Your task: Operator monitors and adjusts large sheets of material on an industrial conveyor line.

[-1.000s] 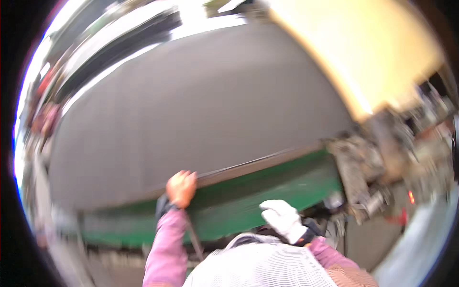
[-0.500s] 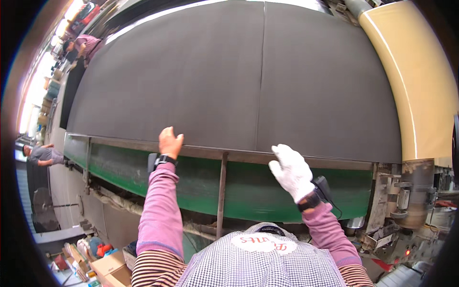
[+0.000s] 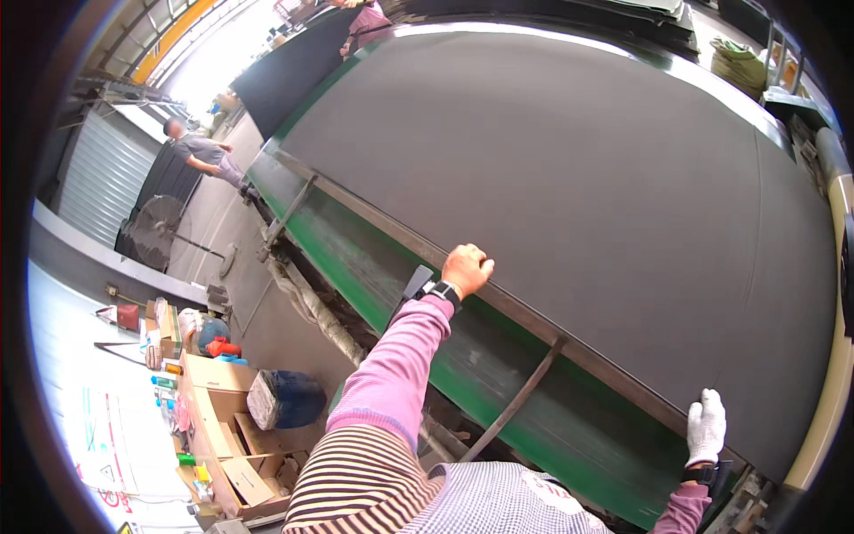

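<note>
Sheet (image 3: 569,196), dark grey, counter-wide | judged heavy, limp, grippy; best held along near edge | left hand (image 3: 466,269) bare, right hand (image 3: 705,427) gloved, well apart, resting there, neither visibly clamped.

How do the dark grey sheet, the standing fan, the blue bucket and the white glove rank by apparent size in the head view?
1. Dark grey sheet, by far.
2. Standing fan and blue bucket: these look alike, and the fan stands farther off, so I leave them unranked.
3. White glove, smallest.
</note>
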Tool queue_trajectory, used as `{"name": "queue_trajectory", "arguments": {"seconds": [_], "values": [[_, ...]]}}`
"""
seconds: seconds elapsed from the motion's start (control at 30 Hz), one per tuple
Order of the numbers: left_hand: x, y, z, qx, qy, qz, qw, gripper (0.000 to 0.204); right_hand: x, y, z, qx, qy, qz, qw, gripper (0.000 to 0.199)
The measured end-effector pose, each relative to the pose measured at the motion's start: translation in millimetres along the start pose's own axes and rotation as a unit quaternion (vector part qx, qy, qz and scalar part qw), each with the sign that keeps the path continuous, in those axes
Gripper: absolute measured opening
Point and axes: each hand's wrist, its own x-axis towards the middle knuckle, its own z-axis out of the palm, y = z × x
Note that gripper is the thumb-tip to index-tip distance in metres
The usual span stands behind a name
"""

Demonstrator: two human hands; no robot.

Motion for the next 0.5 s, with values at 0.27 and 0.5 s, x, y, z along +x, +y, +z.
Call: {"name": "queue_trajectory", "arguments": {"seconds": [0.27,0.5], "values": [[-15,116,-8,-0.051,-0.112,0.328,0.937,0.026,-24,113,-77,-0.042,-0.065,0.155,0.985,0.05],[1,143,23,-0.109,-0.451,0.266,0.845,0.037,-39,79,-79,-0.086,0.087,0.298,0.947,0.028]]}}
